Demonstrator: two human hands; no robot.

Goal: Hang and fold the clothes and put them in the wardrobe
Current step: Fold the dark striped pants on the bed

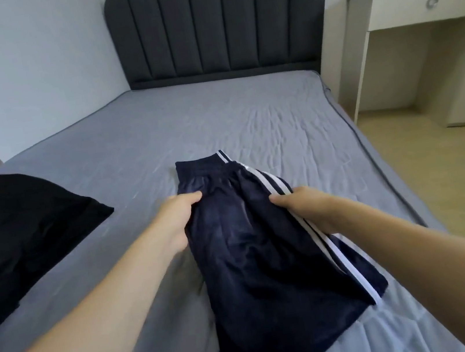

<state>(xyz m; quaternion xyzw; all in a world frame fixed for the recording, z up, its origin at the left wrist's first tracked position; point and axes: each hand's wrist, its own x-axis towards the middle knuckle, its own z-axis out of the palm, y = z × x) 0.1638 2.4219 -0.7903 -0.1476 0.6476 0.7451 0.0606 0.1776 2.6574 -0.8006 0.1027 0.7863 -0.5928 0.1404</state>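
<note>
So the navy shorts (267, 249) with the white side stripes are lying lengthwise on the grey bed sheet (276, 114), hem end closest to the camera and the elastic waistband pointing away toward the headboard. They look already doubled over leg-on-leg, and my guess is the step in hand is the next fold, bringing one end over the other.

If you're doing this fold, I'd say keep both grips level and at the same height on the fabric, lift just enough to clear the sheet, and keep a bit of tension between the hands so that slippery shiny material doesn't sag in the middle. Line the stripe edge up with itself, then smooth the creases near the hem before letting go.

Both forearms reach in from the bottom corners, fairly straight. The left hand (176, 224) sits at the plain edge of the shorts, just under the waistband area, thumb on top and the other fingers curled underneath, pinching the cloth. The right hand (306, 206) is on the striped edge straight across from it, thumb laid over the stripes and fingers tucked under, so also clamped on the fabric.

Further left there's a black garment (21, 233) spread on the bed, well apart from the shorts, presumably next in line. Beyond that, the dark padded headboard (218, 19) and a white desk (423, 5) off to the right. No wardrobe in view.
</note>
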